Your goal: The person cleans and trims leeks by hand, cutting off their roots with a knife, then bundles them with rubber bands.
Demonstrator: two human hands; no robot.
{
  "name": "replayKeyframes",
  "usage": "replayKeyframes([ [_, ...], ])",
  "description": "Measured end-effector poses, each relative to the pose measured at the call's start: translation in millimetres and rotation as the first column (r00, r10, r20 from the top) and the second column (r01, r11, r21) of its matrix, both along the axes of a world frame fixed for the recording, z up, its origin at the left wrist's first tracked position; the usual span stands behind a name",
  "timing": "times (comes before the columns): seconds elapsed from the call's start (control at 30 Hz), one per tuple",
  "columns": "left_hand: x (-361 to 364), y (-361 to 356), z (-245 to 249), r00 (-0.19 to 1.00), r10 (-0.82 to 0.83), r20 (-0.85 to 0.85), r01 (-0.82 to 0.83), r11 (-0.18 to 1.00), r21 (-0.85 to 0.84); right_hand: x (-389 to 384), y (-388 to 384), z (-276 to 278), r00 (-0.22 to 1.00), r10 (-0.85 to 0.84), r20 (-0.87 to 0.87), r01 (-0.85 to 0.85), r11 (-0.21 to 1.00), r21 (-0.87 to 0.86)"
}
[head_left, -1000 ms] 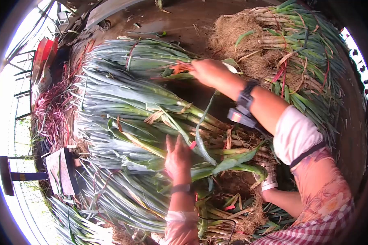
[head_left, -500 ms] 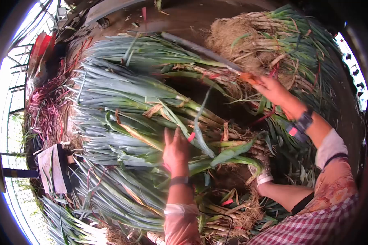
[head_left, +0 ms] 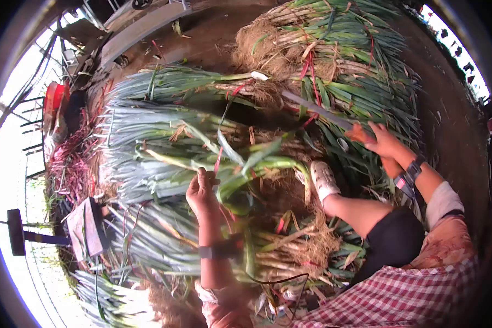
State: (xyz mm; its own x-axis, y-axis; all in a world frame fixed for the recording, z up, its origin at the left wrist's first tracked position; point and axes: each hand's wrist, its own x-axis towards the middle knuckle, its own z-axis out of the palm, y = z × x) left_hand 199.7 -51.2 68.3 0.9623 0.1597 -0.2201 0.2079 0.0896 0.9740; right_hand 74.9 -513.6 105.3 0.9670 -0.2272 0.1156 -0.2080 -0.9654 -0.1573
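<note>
My right hand (head_left: 385,143) is closed around the orange-brown handle of a long grey-bladed knife (head_left: 320,111), whose blade points left over the scallion roots. My left hand (head_left: 200,198) is pinched shut, fingers up, above the middle of the large scallion heap (head_left: 147,139). A thin red strip (head_left: 218,159) runs down to its fingertips and seems to be held there. Just right of that hand a loose bent green stalk (head_left: 279,163) lies across the bundles. The motion blurs the left wrist and the leaves below it.
A second heap of scallions (head_left: 361,49), roots facing left, lies at the upper right. My foot in a light shoe (head_left: 323,179) stands among the bundles. Red strips (head_left: 65,169) pile up at left near a small board (head_left: 86,227). A cart (head_left: 142,35) is at the back.
My left hand has lifted off the leaves and moved left, closing its fingers. My right hand has drawn the knife right and down. The whole view has shifted.
</note>
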Motion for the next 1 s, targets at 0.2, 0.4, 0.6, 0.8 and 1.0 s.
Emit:
replayKeyframes([
  [0.2,-98.0,14.2,149.9,0.992,-0.117,-0.037,0.089,0.891,-0.445,9.6,89.2,125.4,0.933,0.308,-0.183,-0.217,0.892,0.395],
  [0.4,-183.3,24.9,217.3,0.944,-0.287,0.164,0.320,0.669,-0.671,-43.1,251.9,206.4,0.675,0.738,0.013,-0.443,0.391,0.807],
  [0.6,-235.5,79.7,209.1,0.992,-0.120,0.041,0.115,0.713,-0.692,-129.9,340.7,163.5,0.269,0.946,-0.181,0.041,0.177,0.983],
  [0.8,-272.9,160.5,189.1,0.952,0.222,-0.209,-0.266,0.939,-0.216,-148.8,305.3,71.6,0.516,0.746,-0.422,-0.197,0.583,0.789],
  [1.0,-292.0,203.5,182.1,0.926,0.372,-0.066,-0.365,0.926,0.096,-107.7,311.0,-8.2,0.782,0.475,-0.403,0.118,0.523,0.844],
])
